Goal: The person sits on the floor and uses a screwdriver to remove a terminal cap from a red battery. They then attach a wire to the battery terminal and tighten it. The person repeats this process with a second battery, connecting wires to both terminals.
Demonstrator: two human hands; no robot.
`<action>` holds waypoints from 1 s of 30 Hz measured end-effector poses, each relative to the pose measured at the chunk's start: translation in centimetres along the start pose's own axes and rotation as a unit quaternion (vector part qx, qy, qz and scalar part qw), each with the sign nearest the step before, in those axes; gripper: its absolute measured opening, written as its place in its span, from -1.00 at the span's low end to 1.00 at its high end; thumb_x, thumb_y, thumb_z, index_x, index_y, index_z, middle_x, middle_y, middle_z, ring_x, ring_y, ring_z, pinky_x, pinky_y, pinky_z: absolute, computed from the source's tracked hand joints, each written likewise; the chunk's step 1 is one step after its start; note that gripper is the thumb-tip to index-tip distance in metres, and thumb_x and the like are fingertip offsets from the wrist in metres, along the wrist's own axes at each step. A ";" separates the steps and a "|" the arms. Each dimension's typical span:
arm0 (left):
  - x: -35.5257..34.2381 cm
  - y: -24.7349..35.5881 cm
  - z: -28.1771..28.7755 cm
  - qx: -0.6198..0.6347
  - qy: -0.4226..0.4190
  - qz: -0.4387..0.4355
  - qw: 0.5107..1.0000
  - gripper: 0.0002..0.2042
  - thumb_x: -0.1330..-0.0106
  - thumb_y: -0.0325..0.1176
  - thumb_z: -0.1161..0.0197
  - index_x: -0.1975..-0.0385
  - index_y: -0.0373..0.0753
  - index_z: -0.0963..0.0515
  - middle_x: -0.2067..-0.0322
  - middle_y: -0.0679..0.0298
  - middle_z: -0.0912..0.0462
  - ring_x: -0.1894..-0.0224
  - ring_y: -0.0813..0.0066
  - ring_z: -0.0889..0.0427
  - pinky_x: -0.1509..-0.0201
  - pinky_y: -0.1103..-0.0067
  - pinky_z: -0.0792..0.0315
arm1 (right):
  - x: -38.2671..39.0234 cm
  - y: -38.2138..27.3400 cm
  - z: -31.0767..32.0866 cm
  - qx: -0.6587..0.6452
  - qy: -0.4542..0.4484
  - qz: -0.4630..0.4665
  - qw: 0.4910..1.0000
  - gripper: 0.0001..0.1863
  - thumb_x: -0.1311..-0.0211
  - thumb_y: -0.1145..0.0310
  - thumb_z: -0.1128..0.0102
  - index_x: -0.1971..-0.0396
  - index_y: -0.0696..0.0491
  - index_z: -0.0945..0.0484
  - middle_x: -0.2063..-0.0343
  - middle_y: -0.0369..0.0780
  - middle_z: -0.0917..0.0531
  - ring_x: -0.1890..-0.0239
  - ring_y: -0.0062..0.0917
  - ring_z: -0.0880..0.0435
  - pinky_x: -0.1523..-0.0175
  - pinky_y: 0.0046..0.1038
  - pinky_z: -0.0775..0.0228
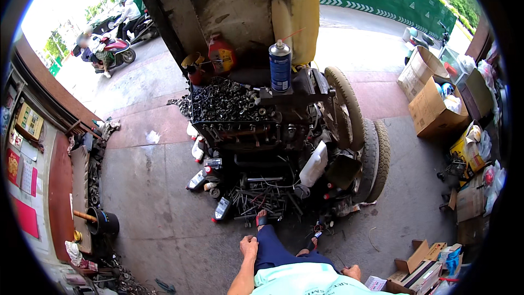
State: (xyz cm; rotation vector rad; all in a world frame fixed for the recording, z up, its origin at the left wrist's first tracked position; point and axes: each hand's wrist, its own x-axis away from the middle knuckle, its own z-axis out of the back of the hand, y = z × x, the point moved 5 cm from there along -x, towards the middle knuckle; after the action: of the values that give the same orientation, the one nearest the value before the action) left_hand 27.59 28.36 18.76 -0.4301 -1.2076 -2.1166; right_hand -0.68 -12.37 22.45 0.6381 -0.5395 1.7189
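Note:
My left hand (249, 247) is closed beside my left thigh, in the dark blue shorts (271, 250). Whatever its fingers hold, if anything, is hidden. At the lower right, my right hand (352, 272) is curled beside my right leg, with a thin dark line near its fingers that I cannot identify. Both hands are apart from the workbench. Ahead of my feet lies a heap of long metal tools (265, 194). Above it, a tray of loose nuts and bolts (226, 101) tops the dark bench. A blue spray can (280, 65) stands upright at the tray's right.
Worn tyres (379, 158) lean right of the bench. Several plastic bottles (221, 209) stand at its left. Cardboard boxes (436, 104) line the right side; another open box (415, 267) sits near my right hand. A black bucket (103, 222) stands left. Outside, people ride scooters (117, 49).

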 end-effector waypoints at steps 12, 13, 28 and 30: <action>-8.9 12.4 4.7 0.101 -0.185 0.021 0.977 -0.59 -0.24 -0.06 -0.11 0.25 -0.36 -0.58 0.41 0.18 -0.65 0.44 0.45 -0.64 0.42 0.59 -0.44 | 12.4 -35.4 5.4 -0.131 0.017 0.306 0.943 -0.62 -0.11 0.12 -0.13 0.40 0.20 -0.60 0.62 -0.05 -0.59 0.54 -0.36 -0.59 0.37 -0.35 -0.38; -8.1 14.1 4.3 0.143 -0.227 0.023 0.963 -0.53 -0.27 0.03 -0.08 0.21 -0.34 -0.57 0.36 0.20 -0.65 0.40 0.46 -0.64 0.41 0.61 -0.42 | 13.6 -37.9 5.1 -0.138 -0.006 0.332 0.933 -0.64 -0.13 0.15 -0.14 0.37 0.19 -0.60 0.63 -0.08 -0.60 0.55 -0.42 -0.58 0.39 -0.39 -0.38; -9.6 24.6 5.5 0.420 -0.220 0.099 0.875 -0.57 -0.43 -0.10 0.18 0.23 -0.43 -0.40 0.41 -0.01 -0.61 0.51 0.29 -0.62 0.46 0.49 -0.56 | 18.9 -46.2 0.8 0.041 -0.127 0.463 0.876 -0.59 -0.05 0.03 -0.20 0.28 0.09 -0.55 0.56 0.00 -0.62 0.43 -0.15 -0.63 0.26 -0.21 -0.45; -14.2 26.3 8.1 0.383 -0.113 0.055 0.915 -0.59 -0.41 -0.08 0.12 0.24 -0.39 -0.41 0.59 0.14 -0.56 0.71 0.48 -0.49 0.65 0.58 -0.44 | 17.3 -44.5 0.6 0.147 -0.127 0.402 0.895 -0.60 -0.07 0.07 -0.18 0.20 0.05 -0.55 0.47 -0.05 -0.65 0.34 -0.19 -0.64 0.15 -0.23 -0.43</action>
State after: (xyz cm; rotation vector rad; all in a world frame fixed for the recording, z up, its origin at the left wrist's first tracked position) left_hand 55.64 31.19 31.70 -0.3672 -1.9625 -1.3608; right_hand 39.53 9.80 35.51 0.9450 -0.8081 2.5490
